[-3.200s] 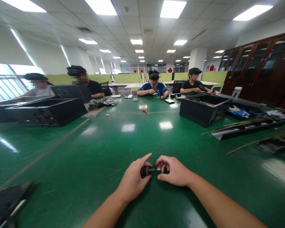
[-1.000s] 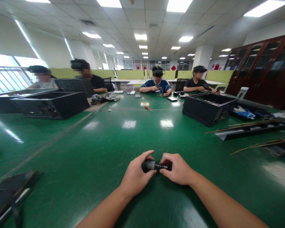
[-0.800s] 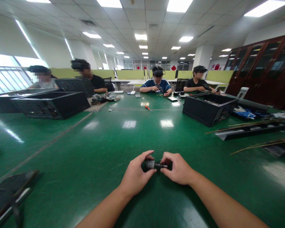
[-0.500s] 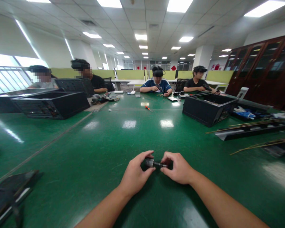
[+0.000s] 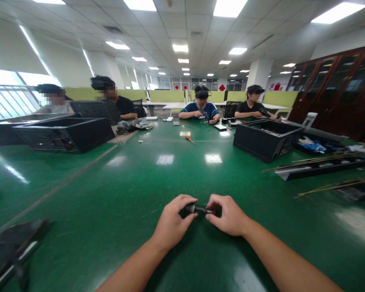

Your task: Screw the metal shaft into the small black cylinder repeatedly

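Both my hands meet just above the green table [image 5: 115,190] near its front edge. My left hand [image 5: 172,224] is closed around the thicker dark end of a small black cylindrical part [image 5: 194,209]. My right hand [image 5: 226,215] pinches the thin shaft end of the same part with thumb and fingers. Most of the part is hidden inside my fingers.
An open black computer case [image 5: 266,140] stands at the right, another black case [image 5: 62,134] at the left. Long black panels with thin rods [image 5: 319,165] lie at the right. A red-handled screwdriver [image 5: 187,139] lies mid-table. Several people sit at the far end and left side.
My hands stay on the small part in the same spot; my left fingers have curled tighter over its thick end, hiding more of it than a second ago.
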A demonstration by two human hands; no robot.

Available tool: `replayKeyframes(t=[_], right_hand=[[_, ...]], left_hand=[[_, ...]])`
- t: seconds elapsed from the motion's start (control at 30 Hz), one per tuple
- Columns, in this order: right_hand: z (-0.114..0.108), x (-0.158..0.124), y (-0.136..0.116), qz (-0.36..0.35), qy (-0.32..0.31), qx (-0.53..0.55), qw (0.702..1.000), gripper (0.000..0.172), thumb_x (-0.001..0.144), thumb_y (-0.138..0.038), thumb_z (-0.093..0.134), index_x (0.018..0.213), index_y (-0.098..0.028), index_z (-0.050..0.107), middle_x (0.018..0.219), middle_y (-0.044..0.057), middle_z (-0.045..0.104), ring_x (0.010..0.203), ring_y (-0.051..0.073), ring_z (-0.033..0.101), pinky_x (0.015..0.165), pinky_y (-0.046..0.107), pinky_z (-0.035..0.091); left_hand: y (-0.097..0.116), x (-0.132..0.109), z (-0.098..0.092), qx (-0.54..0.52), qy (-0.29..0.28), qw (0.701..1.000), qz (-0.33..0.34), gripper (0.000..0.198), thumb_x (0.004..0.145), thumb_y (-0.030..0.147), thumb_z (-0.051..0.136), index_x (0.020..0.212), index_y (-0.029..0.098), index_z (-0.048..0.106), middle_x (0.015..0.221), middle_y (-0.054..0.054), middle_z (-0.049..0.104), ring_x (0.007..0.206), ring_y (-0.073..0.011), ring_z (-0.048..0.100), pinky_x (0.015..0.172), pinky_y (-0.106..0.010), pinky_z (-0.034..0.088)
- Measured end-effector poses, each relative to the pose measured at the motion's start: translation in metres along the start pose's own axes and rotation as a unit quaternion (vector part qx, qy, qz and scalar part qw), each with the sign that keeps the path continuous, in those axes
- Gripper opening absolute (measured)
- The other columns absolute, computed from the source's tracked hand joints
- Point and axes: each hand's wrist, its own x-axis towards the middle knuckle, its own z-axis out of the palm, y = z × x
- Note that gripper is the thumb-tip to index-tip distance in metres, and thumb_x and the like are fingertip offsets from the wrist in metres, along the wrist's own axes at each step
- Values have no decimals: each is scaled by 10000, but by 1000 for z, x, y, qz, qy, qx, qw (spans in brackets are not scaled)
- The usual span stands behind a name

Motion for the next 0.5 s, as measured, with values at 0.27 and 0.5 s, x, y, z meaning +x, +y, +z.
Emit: replayKeyframes(t=[0.27,0.5], right_hand=[[-4,0,0,-2,10,2,1000,110,714,-139,652,798,-192,603,725,3,663,682,161,628,660,251,483],[-4,0,2,-4,11,1,1000,110,717,-141,653,800,-193,604,733,6,672,682,163,634,665,257,489]], left_hand=[[0,2,-4,6,8,1000,-4,267,746,125,678,991,230,680,1001,-36,683,941,-178,650,864,-318,518],[-4,2,-4,9,11,1000,1,273,758,131,665,1011,230,674,1005,-45,684,951,-190,649,870,-340,524]])
